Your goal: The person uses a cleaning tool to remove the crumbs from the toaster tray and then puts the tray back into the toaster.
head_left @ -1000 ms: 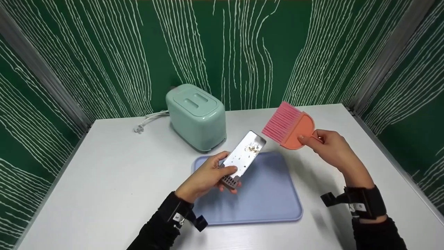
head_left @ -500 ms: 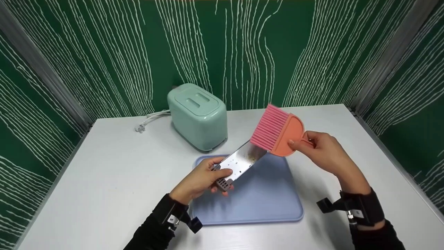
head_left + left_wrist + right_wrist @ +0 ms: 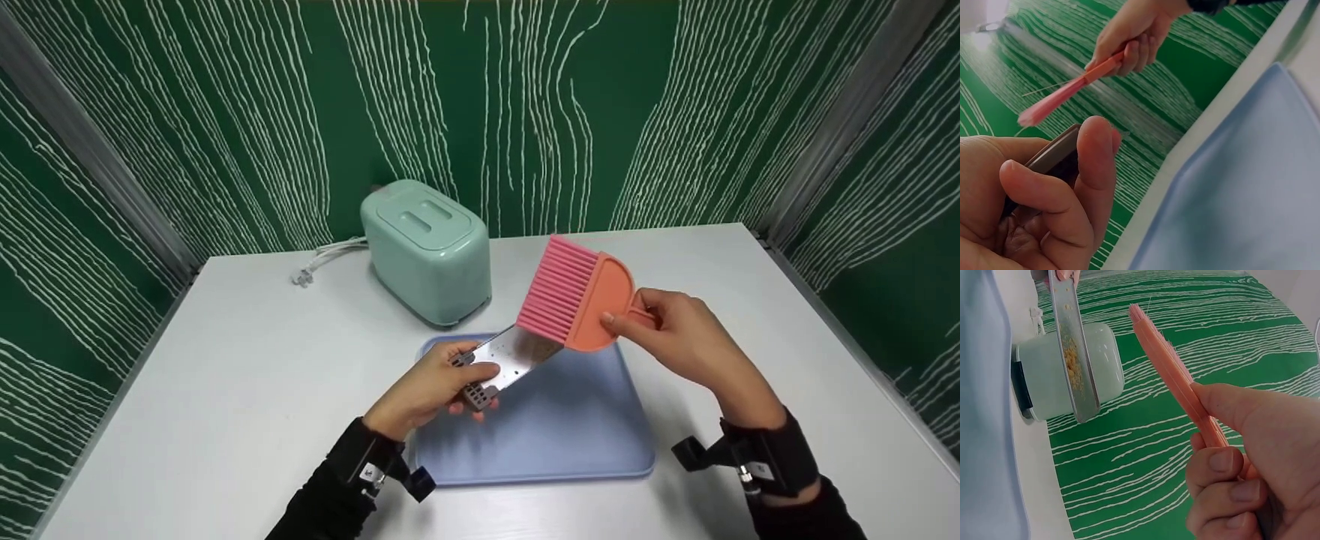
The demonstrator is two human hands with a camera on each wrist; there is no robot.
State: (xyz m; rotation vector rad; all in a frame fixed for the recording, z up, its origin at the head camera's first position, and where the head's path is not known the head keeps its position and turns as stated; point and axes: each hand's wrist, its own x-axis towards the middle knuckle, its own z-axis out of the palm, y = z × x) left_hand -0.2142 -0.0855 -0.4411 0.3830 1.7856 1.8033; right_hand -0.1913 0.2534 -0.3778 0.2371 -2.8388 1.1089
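Note:
My left hand (image 3: 431, 386) grips the grey slotted end of a shiny metal crumb tray (image 3: 504, 358), thumb on top. In the right wrist view, yellowish crumbs (image 3: 1072, 368) lie along that narrow tray. My right hand (image 3: 686, 337) pinches the short handle of an orange brush (image 3: 600, 307) with pink bristles. From the head view the bristles overlap the far end of the crumb tray and hide it; the right wrist view shows a gap between bristles and tray. Both hands are raised over a light blue tray (image 3: 555, 450).
A mint green toaster (image 3: 427, 259) stands behind the blue tray, its white cord and plug (image 3: 302, 277) lying to the left. Green walls with white lines enclose the white table (image 3: 247, 405) at the back and sides.
My right hand has brought the brush left and down, from beside the crumb tray to over its far end in the head view. The left hand has shifted slightly left with the crumb tray.

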